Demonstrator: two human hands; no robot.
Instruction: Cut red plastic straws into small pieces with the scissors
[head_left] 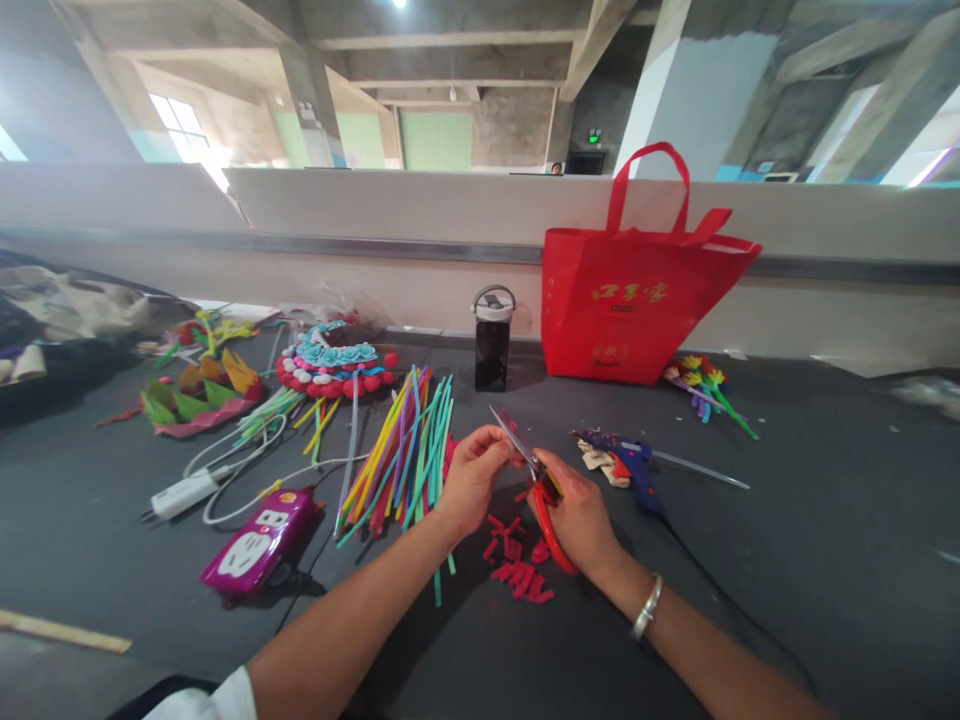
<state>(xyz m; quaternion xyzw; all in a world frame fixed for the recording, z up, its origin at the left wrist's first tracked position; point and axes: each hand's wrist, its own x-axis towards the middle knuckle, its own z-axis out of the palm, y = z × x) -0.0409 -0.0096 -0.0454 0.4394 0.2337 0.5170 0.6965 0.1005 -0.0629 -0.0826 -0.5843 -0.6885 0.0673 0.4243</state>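
Observation:
My right hand [576, 505] is wrapped round a pair of orange-handled scissors [553, 535], whose blades point up and left in front of my left hand [478, 475]. The left hand is closed in a pinch near the blades, on a small red piece that is mostly hidden by the fingers and blades. Below the hands, several short red cut pieces [523, 580] lie in a loose pile on the dark table. A bundle of coloured pipe cleaners [401, 450] lies just left of my left hand.
A blue glue gun [637, 470] with its cord lies to the right. Farther back stand a black bottle [492, 350] and a red bag [637, 310]. At left are a purple power socket [259, 545], a white plug [184, 495] and pom-pom crafts [334, 360].

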